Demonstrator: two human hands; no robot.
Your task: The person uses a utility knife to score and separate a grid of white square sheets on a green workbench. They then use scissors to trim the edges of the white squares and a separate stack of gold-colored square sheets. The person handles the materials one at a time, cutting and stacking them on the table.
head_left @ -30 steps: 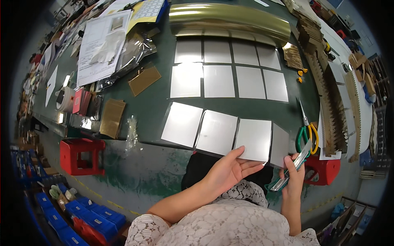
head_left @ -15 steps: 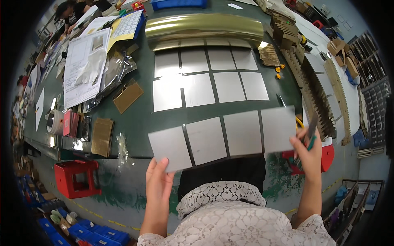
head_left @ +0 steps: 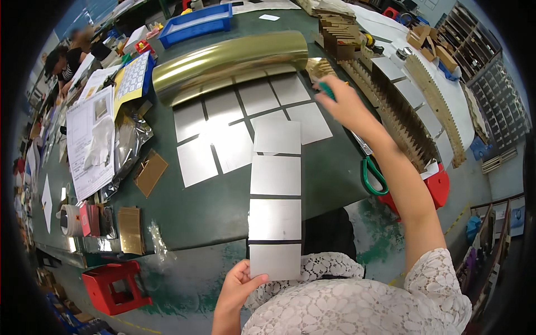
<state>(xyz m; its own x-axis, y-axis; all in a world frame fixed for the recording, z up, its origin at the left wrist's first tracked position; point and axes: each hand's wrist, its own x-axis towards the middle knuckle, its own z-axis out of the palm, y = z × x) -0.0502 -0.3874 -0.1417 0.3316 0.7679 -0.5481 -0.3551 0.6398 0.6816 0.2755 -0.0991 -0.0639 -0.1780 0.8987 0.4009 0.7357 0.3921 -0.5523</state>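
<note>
My left hand (head_left: 237, 287) pinches the near end of a strip of silver-grey rectangular panels (head_left: 275, 220), joined in a row with dark gaps between them. The strip points away from me, its far end over the table and overlapping a silver sheet of similar panels (head_left: 234, 148). That sheet comes out from under a shiny gold roll (head_left: 231, 64). My right hand (head_left: 346, 106) reaches over the sheet's right side, closed on a green-handled tool (head_left: 326, 90); its working end is hidden. Scissors with green handles (head_left: 373, 174) lie at the table's right edge.
Papers with a white glove (head_left: 99, 142) and plastic bags lie left. Small gold-brown plates (head_left: 131, 230) rest near the front edge. Notched cardboard strips (head_left: 385, 109) line the right side. A blue tray (head_left: 195, 25) stands at the back; red stools (head_left: 114, 287) are below.
The strip has turned from crosswise to pointing away from me. My right hand has let go of its end and moved far forward with the green-handled tool. The scissors now show fully.
</note>
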